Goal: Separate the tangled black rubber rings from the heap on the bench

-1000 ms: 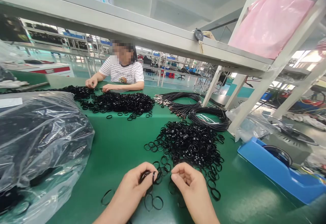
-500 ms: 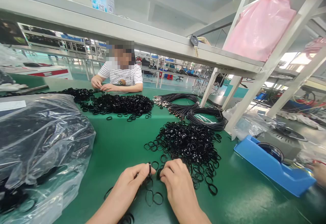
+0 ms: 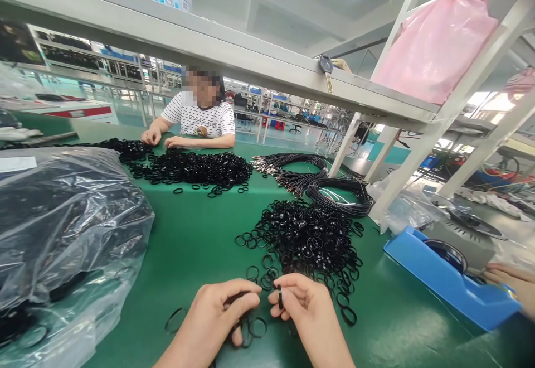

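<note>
My left hand is low in the middle of the head view, fingers curled and thumb near the index finger. Something dark shows in its fold, too hidden to name. Beside it, my right hand pinches a small black ring, seen edge-on, between thumb and fingers. Loose black rings lie on the green table under and next to my left hand. Just beyond both hands spreads a heap of black rings, with a few strays at its near left edge.
A clear plastic bag of dark items fills the left. Coiled black cables lie behind the heap. At right stands a blue tape dispenser, another person's hand beside it. Across the table a person sits at a second ring pile.
The ring at my left fingertips no longer shows there; a ring now shows in my right fingers. My right hand has turned palm inward and shifted slightly right.
</note>
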Motion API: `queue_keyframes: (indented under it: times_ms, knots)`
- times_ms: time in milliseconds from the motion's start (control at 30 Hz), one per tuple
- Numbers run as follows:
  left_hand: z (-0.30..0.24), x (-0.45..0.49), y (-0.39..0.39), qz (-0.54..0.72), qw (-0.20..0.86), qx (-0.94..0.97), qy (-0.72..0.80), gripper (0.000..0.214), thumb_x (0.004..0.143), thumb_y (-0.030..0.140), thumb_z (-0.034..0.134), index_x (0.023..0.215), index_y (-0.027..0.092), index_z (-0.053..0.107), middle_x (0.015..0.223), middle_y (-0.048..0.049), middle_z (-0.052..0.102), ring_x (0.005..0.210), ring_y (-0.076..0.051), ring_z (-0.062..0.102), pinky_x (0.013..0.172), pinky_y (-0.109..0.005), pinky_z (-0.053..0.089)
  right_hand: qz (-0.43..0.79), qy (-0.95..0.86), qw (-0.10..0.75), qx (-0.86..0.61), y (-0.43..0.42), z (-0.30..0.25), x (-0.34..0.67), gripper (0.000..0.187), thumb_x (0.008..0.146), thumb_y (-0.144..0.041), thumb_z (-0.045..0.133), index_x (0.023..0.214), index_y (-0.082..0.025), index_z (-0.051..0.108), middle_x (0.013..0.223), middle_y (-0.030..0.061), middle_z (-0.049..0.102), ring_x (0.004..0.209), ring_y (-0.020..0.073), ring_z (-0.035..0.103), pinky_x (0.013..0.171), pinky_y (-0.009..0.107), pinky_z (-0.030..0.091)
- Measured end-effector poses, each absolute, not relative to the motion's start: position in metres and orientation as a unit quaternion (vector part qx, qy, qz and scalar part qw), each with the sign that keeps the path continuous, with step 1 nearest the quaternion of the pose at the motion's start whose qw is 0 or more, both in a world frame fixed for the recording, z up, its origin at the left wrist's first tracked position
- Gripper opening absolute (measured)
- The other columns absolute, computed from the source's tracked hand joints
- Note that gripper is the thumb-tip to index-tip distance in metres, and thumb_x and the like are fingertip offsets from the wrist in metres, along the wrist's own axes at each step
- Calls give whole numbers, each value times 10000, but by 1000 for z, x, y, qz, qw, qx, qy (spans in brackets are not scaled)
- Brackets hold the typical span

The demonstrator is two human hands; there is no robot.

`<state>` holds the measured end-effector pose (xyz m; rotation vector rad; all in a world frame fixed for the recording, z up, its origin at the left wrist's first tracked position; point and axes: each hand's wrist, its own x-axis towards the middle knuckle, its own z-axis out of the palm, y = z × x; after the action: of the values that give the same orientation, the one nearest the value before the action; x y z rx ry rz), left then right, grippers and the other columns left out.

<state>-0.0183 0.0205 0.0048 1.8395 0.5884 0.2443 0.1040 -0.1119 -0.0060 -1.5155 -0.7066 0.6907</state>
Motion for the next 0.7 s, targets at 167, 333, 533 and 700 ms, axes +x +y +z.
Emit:
queue_keyframes:
  times_ms: [167, 333, 533, 700]
  knots:
    - [16, -20, 19, 157, 444, 864, 177, 332, 869, 440, 536, 651, 261, 711, 975, -9, 697, 1000, -239, 560, 866, -330, 429, 270, -311, 601, -685, -113, -2, 102, 147, 790, -251, 596, 866, -156, 679, 775, 77, 700, 714, 213, 651, 621, 273, 465]
    - [16, -21, 17, 158, 470, 853, 162, 227, 893, 393, 518, 872, 320, 733, 997, -6, 645, 979, -214, 564, 860, -320, 424, 221, -311, 578, -721, -113, -2, 101, 136, 762, -254, 607, 819, -175, 703, 750, 51, 677, 698, 198, 608, 596, 259, 450]
    - [11, -18, 11, 138, 498, 836, 185, 203, 861, 395, 557, 821, 241, 683, 764, 29, 590, 685, -150, 529, 615, -238, 370, 184, -327, 516, -770, -110, 3, 89, 114, 758, -257, 563, 762, -174, 642, 689, 27, 646, 580, 150, 540, 520, 230, 413]
    - [11, -16, 9, 112, 571, 790, 194, 246, 872, 372, 502, 755, 186, 610, 636, 54, 482, 589, -125, 414, 538, -216, 308, 159, -323, 556, -749, -110, 6, 85, 113, 772, -294, 550, 806, -193, 585, 703, 12, 602, 623, 155, 546, 515, 218, 408]
